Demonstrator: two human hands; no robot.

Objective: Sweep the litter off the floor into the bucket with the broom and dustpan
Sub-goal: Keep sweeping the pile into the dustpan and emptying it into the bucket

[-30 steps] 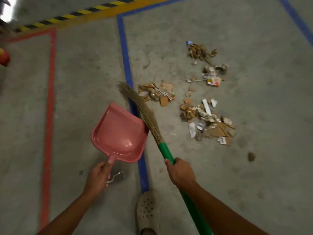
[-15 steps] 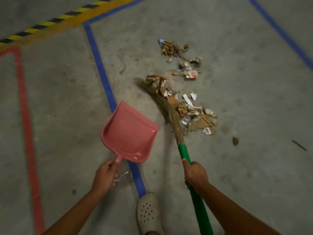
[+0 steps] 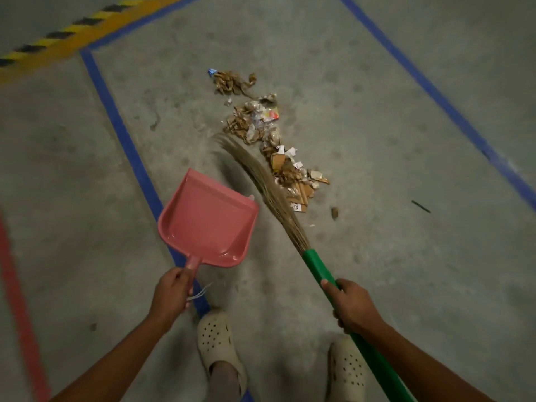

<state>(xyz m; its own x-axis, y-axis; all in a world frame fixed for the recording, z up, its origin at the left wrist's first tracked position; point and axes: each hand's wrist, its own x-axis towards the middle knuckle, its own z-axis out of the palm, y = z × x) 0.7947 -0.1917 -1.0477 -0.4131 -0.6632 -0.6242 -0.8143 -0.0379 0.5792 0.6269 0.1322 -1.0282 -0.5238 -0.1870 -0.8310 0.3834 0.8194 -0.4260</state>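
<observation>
My left hand [image 3: 171,294] grips the handle of a pink dustpan [image 3: 208,221], which is empty and held over the floor with its mouth pointing away from me. My right hand [image 3: 352,306] holds the green handle of a straw broom [image 3: 261,184]. The bristles lie along the left side of a long strip of litter [image 3: 269,140], made of cardboard scraps, paper bits and wrappers on the concrete floor. The dustpan is left of the broom and does not touch the litter. No bucket is in view.
Blue floor lines [image 3: 124,140] run on the left and the right [image 3: 435,91]. A red line [image 3: 17,300] and a yellow-black hazard stripe [image 3: 72,27] lie further left. My two beige clogs [image 3: 220,340] stand at the bottom. A small stone [image 3: 335,212] and a dark stick [image 3: 421,206] lie right of the litter.
The broom swept rightward, pushing the separate left pile into the others so the litter forms one strip. The view shifted and my second foot came into sight.
</observation>
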